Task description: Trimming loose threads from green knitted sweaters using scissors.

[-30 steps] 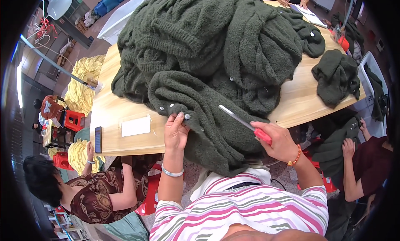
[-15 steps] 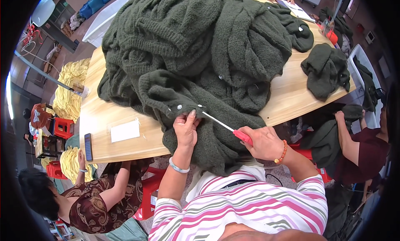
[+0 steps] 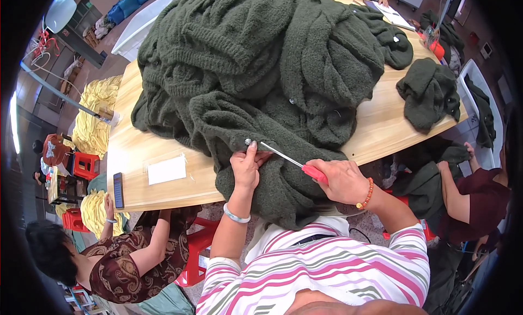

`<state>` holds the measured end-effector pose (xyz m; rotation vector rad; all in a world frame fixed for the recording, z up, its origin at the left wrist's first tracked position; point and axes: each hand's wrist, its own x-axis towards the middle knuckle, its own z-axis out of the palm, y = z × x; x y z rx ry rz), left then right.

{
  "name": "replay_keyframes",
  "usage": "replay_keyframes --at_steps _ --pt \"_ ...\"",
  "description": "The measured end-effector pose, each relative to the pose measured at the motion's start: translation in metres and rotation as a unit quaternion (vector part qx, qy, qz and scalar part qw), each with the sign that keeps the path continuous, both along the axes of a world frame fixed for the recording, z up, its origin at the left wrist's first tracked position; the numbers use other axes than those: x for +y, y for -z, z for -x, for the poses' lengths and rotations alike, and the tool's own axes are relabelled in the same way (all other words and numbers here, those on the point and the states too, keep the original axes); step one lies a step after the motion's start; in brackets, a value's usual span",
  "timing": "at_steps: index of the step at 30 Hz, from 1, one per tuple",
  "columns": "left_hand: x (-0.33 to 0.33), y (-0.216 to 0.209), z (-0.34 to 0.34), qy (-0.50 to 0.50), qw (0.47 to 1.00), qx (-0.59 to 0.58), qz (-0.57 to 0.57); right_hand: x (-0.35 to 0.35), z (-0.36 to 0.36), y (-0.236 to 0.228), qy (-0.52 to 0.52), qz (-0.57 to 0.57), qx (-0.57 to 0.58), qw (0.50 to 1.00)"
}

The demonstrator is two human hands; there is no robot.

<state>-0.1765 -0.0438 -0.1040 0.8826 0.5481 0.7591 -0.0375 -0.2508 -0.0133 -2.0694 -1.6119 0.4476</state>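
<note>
A dark green knitted garment (image 3: 275, 192) hangs over the table's near edge, toward my body. My left hand (image 3: 245, 170) pinches a fold of it, thumb on top beside a small shiny button (image 3: 248, 142). My right hand (image 3: 348, 183) is closed round the red handle of a tool with a long thin metal shaft (image 3: 289, 158). That shaft slants left across the knit, its far end close to my left fingertips. Whether the tip is in the fabric or on it I cannot tell.
A big heap of similar green knits (image 3: 234, 48) covers the wooden table (image 3: 204, 187). On the left lie a white sheet (image 3: 167, 169) and a dark phone (image 3: 118, 190). Another green knit (image 3: 430, 94) lies at right. Co-workers sit on both sides; red stools (image 3: 193, 260) stand below.
The fold at my left hand has shifted, and one button now shows by my thumb where several small shiny spots showed before. My right hand holds the tool at nearly the same slant.
</note>
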Motion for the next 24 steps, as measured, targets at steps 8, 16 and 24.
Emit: replay_keyframes --at_steps 8,16,24 --pt "0.002 0.016 -0.005 0.012 0.99 -0.004 -0.142 0.011 0.004 -0.017 0.01 0.078 -0.029 0.996" --pt "0.005 0.027 0.0 0.012 0.987 0.012 -0.161 0.007 0.0 -0.015 -0.001 0.094 -0.02 0.995" --pt "-0.035 -0.029 0.014 -0.046 0.868 0.291 -0.399 -0.009 -0.018 0.001 0.03 -0.047 0.026 0.998"
